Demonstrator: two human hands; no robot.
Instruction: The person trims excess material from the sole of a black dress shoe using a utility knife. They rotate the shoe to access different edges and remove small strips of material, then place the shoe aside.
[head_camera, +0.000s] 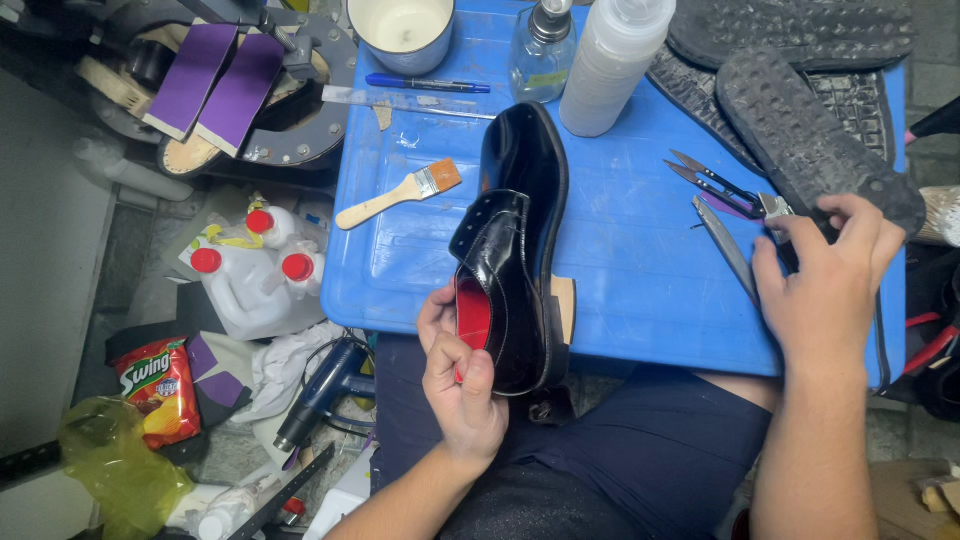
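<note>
My left hand (462, 385) grips the glossy black dress shoe (515, 250), red-lined, heel toward me on the blue surface (620, 250). My right hand's fingers (790, 235) close on a knife (728, 245) beside a rubber sole (815, 140). Cluttered floor (130, 290).

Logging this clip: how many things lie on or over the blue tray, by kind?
Shoe: 1
Soles: 3
Brush: 1
Pen: 1
Bottles: 2
Cup: 1
Snips: 1
Knife: 1
Total: 11
Left hand holds the shoe; right hand touches a sole.
</note>
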